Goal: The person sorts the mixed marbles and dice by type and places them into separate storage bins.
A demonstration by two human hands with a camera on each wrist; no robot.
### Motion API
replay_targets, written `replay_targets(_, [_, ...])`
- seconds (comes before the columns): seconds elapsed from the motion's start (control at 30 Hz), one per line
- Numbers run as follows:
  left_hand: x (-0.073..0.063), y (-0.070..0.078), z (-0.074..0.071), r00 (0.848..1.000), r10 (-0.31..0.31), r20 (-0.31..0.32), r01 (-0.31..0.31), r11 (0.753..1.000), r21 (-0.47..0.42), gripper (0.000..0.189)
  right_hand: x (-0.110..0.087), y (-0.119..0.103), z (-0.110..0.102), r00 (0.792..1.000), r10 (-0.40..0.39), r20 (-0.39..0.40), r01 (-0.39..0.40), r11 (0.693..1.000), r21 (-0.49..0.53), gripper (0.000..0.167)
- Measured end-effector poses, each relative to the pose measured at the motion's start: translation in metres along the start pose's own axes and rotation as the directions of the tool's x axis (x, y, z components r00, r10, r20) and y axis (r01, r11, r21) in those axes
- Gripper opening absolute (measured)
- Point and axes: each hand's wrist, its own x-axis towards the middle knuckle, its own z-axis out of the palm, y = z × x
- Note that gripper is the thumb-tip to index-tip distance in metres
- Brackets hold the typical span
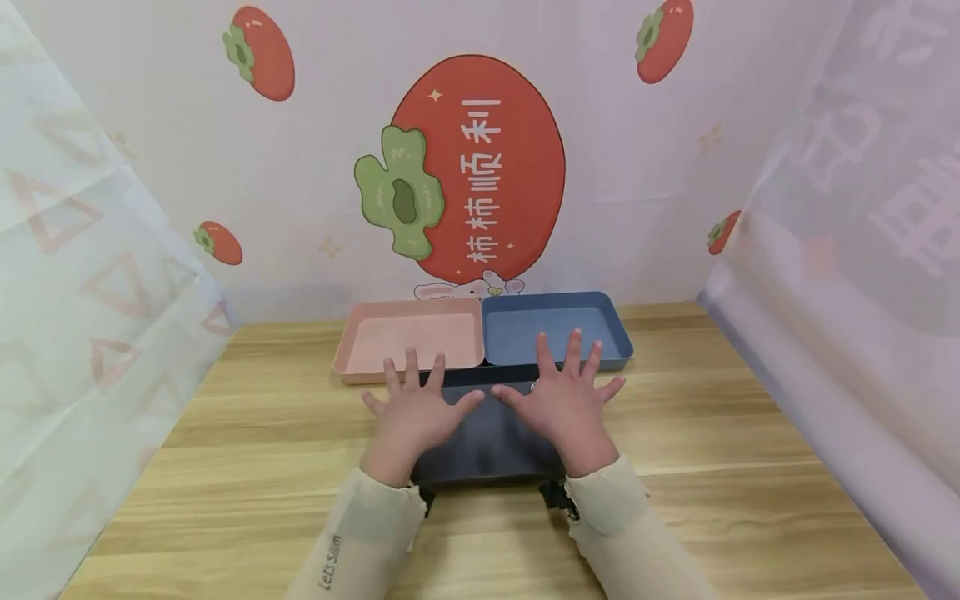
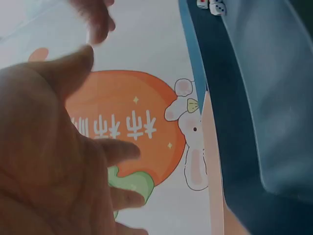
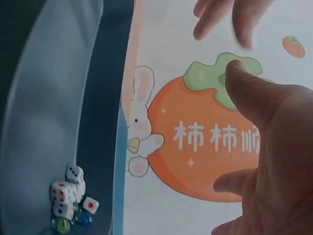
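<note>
Both hands are held palm down with fingers spread, over a dark tray (image 1: 487,446). The left hand (image 1: 416,417) is above the tray's left side and holds nothing. Over its right side is the right hand (image 1: 566,404), also holding nothing, its thumb pointing toward the left thumb. In the right wrist view, several white dice (image 3: 62,193) and a few glass marbles (image 3: 61,225) lie together at one end of the dark tray. From the head they are mostly hidden by the right hand. Two dice (image 2: 216,7) show at the top of the left wrist view.
Behind the dark tray, a pink tray (image 1: 420,333) and a blue tray (image 1: 551,332) stand side by side on the wooden table (image 1: 255,467). A white cloth (image 1: 315,167) printed with persimmons hangs behind, with cloth walls left and right.
</note>
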Motion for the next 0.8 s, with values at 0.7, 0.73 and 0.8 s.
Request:
replay_targets(0.7, [0.000,-0.093,-0.011,0.968,0.230,0.099,-0.190,0.933,-0.305,0.116,0.024,0.065,-0.030,0.994,-0.105,-0.032,0.109,0.974,0.199,0.117])
replay_targets(0.73, [0.000,-0.094,-0.011,0.968,0.230,0.098,-0.191,0.933,-0.304,0.116,0.028,0.073,-0.033,0.992,-0.117,-0.045,0.125,0.962,0.241,0.116])
replay_targets(0.8, [-0.001,-0.095,-0.010,0.969,0.228,0.098,-0.189,0.935,-0.301,0.115,0.036,0.092,-0.039,0.989,-0.130,-0.073,0.147,0.929,0.339,0.114])
